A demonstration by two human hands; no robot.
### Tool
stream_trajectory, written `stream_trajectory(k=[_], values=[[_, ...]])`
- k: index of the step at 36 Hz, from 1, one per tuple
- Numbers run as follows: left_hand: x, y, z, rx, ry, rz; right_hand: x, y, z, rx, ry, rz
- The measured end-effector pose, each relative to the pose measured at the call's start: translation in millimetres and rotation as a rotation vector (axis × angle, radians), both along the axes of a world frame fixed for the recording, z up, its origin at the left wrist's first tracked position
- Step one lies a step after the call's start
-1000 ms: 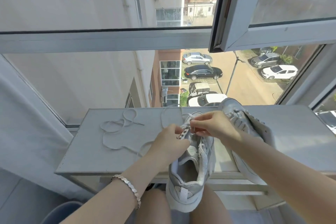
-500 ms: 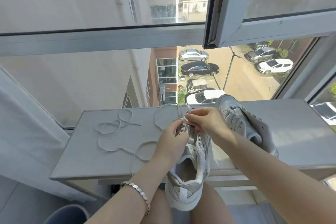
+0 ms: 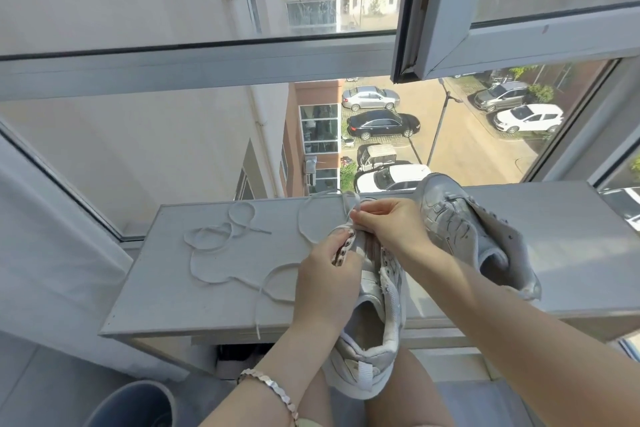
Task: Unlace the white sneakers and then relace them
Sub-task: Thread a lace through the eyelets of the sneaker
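The left hand (image 3: 325,274) grips the near white sneaker (image 3: 372,333) at its eyelets, heel over the counter (image 3: 207,291) edge. The right hand (image 3: 391,229) pinches its shoelace (image 3: 313,215) above the toe. The second sneaker (image 3: 474,236) lies just right; a loose lace (image 3: 214,243) lies left.

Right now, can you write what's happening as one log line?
stage: lacing near sneaker | left hand: steadies eyelets | right hand: pinches shoelace | second sneaker: on ledge | spare lace: loose
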State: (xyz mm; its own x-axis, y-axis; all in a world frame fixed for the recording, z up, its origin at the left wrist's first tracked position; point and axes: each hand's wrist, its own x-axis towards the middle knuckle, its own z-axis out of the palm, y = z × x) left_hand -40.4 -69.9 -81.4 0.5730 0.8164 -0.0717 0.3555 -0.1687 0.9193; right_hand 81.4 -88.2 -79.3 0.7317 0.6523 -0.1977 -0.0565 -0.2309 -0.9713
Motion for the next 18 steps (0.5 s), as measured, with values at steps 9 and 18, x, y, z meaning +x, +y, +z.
stream_trajectory(k=[9, 18], values=[[-3, -6, -3, 0.084, -0.034, -0.011, -1, -7, 5, 0.022, -0.106, 0.044], [-7, -12, -9, 0.145, -0.079, -0.001, 5, -9, 19, -0.079, -0.145, 0.2]])
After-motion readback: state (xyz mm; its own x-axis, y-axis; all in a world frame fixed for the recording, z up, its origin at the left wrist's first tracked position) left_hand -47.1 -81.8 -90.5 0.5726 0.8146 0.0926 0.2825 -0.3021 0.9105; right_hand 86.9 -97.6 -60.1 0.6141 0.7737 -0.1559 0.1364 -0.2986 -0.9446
